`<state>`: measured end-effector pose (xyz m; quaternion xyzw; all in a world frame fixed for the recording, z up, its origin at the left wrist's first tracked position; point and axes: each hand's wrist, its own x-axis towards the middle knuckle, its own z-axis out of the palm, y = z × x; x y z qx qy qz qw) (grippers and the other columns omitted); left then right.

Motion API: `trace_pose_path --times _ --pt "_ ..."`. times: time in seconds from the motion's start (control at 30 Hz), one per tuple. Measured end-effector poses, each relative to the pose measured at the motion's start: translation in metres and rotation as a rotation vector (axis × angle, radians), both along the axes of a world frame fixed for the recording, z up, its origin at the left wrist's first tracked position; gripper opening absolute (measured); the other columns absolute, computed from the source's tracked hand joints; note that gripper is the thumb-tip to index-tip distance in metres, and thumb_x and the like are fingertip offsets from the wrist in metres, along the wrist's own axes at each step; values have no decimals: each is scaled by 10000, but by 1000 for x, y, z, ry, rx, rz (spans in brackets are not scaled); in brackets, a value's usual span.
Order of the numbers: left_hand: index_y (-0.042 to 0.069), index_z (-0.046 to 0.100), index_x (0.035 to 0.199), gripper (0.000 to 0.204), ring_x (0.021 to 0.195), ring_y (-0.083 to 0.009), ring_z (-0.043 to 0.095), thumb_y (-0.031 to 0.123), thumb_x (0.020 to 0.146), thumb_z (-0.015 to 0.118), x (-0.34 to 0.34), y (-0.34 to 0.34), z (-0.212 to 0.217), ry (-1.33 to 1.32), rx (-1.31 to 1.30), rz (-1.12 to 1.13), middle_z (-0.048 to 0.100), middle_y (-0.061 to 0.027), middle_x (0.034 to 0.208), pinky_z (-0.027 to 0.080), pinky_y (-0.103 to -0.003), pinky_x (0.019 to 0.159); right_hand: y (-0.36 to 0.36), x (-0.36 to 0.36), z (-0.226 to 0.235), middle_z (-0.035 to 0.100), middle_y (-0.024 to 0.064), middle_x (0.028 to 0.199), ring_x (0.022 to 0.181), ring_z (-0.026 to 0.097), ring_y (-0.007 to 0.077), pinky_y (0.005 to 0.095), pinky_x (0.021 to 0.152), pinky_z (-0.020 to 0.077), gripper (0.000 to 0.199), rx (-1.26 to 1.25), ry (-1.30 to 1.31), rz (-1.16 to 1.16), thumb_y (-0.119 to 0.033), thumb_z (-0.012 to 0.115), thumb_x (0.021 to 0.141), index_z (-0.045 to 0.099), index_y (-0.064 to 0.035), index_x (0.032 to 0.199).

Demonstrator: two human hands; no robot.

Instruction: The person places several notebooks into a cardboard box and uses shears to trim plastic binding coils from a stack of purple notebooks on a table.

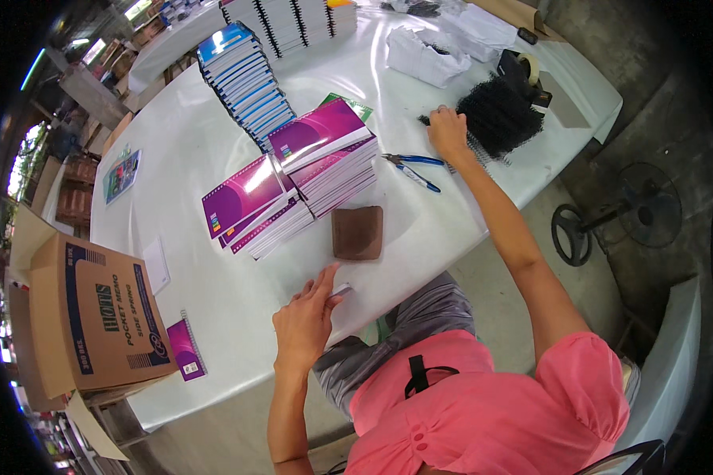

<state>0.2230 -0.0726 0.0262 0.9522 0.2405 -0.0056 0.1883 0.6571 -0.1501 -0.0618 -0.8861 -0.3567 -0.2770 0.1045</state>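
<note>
Head view: both bare hands are over the white-covered bench [432, 226], the right hand [449, 133] reaching to the upper right, the left hand [303, 323] low in the centre of the frame.
Coils: they lie in a black, tangled heap [499, 119] at the upper right, just beside the right hand, with loose strands running toward the forearm.
Right grip: the fingers are curled and nearly closed, pointing down; a black tip [425, 120] pokes out to their left. Whether a strand is pinched cannot be told.
Left grip: the fingers are stretched out, close together, near the lower edge of the brown block [357, 233]. A pale piece [342, 291] shows beside them; whether it is held or only touched cannot be told.
Books: purple stacks [321, 134] with holes along their edges sit at mid-frame, between the hands and the blue spiral pads [245, 83].
Pliers: blue-handled [420, 165], lying between the books and the right forearm.
Step in hand: judging by the reach, getting a single coil out of the heap.
Next move: it seems to call for a light fingertip pinch on one strand, and a slow draw so its neighbours do not snag.
</note>
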Motion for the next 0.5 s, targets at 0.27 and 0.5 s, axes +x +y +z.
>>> trace_pose_path --times 0.27,0.5 --pt "239 491 1379 481 811 -306 674 255 912 604 -2 3 -11 -214 118 -6 668 -90 1158 514 -422 629 -21 -7 52 642 154 896 774 631 369 446 700 481 205 67 336 142 -195 690 827 659 -22 932" --pt "204 511 1369 474 988 -342 653 320 918 595 3 3 -14 -212 135 12 631 -127 1236 530 -426 709 -36 -132 92 625 113 924 818 615 293 374 746 495 191 310 639 767 -26 705 787 714 -80 970"
